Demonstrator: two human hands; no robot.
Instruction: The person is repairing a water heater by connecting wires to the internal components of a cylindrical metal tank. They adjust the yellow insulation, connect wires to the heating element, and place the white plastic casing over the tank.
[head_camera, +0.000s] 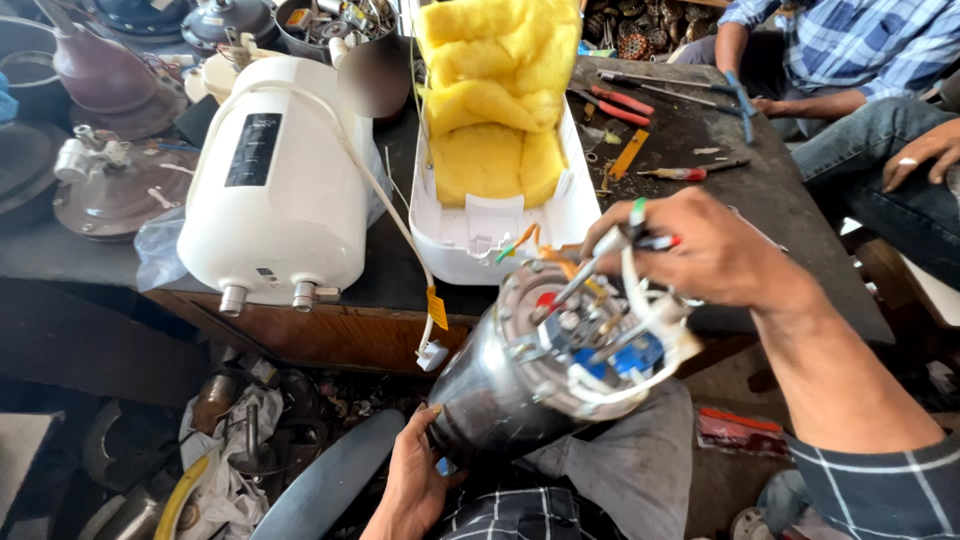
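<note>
One head-worn view looks steeply down and forward from above the person's lap, close to the work. The left hand (415, 485) sits at six o'clock, the right hand (700, 250) at three o'clock. The dark workbench (690, 150) fills the twelve o'clock half, the cluttered floor shows at eight o'clock.

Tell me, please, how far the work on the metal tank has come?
Done: the white casing halves and yellow insulation lie on the bench. In hand: the left hand steadies the metal tank; the right hand works a screwdriver at its terminals. Left: the wiring remains attached.
</note>
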